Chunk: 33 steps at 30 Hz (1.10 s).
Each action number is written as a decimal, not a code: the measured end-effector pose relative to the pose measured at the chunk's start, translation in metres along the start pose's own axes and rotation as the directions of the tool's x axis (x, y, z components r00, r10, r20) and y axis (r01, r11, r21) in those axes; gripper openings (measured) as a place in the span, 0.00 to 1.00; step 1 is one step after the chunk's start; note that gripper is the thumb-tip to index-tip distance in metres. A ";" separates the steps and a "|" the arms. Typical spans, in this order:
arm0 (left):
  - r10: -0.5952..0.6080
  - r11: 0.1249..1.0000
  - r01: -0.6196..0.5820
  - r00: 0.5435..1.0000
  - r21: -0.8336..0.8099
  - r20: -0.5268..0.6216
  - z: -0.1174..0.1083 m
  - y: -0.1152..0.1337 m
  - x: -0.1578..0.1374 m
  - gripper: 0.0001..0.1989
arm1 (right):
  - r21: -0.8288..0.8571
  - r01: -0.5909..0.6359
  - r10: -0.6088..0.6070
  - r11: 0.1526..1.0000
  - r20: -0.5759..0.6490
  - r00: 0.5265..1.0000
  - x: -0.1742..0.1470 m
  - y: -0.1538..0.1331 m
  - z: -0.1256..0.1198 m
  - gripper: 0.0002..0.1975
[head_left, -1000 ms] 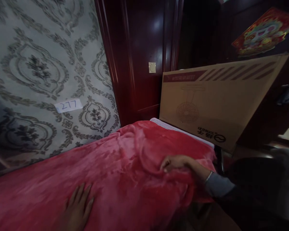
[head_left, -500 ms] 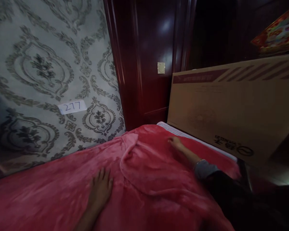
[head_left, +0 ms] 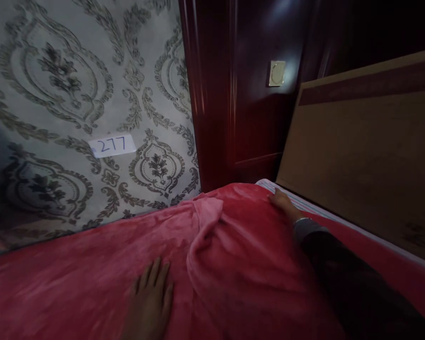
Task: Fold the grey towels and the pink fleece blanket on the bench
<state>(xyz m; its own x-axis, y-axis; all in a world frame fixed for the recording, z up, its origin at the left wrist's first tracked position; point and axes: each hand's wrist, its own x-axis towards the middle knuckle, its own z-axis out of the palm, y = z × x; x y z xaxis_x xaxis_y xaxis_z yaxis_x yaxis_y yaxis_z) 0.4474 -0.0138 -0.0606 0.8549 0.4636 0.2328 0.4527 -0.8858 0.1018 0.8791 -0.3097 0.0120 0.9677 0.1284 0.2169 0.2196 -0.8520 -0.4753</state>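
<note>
A red plush blanket [head_left: 241,245] covers the bed, with a raised fold running down its middle and a paler flap turned over at the fold's top. On the blanket's left part my left hand [head_left: 150,293] lies palm down, fingers slightly spread, holding nothing. Out at the far right edge, my right hand [head_left: 283,202] has its fingers curled together on the blanket's border, beside a pale striped sheet [head_left: 306,204]. The fingertips of that hand are partly hidden and a little blurred.
A large cardboard box [head_left: 354,146] leans along the bed's right side. Behind the bed stands a dark red wood panel [head_left: 216,118] with a square switch plate [head_left: 276,73]. On the patterned wallpaper [head_left: 67,179] at left is a paper label [head_left: 112,145] reading 277.
My right hand has reached farther out to the blanket's far right edge. My left hand remains flat on the blanket. The view has shifted closer, and the box sits farther right.
</note>
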 end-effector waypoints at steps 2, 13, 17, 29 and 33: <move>-0.010 1.000 0.010 1.000 0.006 0.010 0.000 0.000 0.000 0.27 | -0.001 0.045 -0.045 0.999 -0.011 0.999 -0.011 -0.012 0.003 0.21; 0.003 0.997 -0.006 0.999 0.073 0.045 -0.008 0.006 0.000 0.29 | 0.130 0.405 -0.410 0.905 0.018 0.912 -0.104 -0.025 -0.012 0.15; -0.030 0.997 0.024 0.996 0.076 0.089 -0.016 0.013 0.000 0.28 | 0.094 0.288 -0.302 0.953 0.245 0.921 -0.083 -0.027 -0.010 0.24; -0.012 0.992 0.004 0.998 0.127 0.062 -0.020 0.017 -0.002 0.27 | 0.275 0.128 -0.218 0.953 0.329 0.919 -0.075 -0.060 -0.003 0.03; 0.010 0.997 -0.011 1.000 0.082 0.016 -0.013 0.011 -0.003 0.27 | 0.411 -0.046 -0.052 0.910 0.224 0.973 0.000 -0.044 -0.030 0.06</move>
<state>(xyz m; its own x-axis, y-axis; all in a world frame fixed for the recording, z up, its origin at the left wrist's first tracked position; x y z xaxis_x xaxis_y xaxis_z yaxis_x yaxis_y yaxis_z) 0.4467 -0.0247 -0.0475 0.8632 0.4552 0.2183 0.4625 -0.8864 0.0194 0.8658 -0.2880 0.0588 0.9580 0.2833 0.0448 0.2065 -0.5726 -0.7934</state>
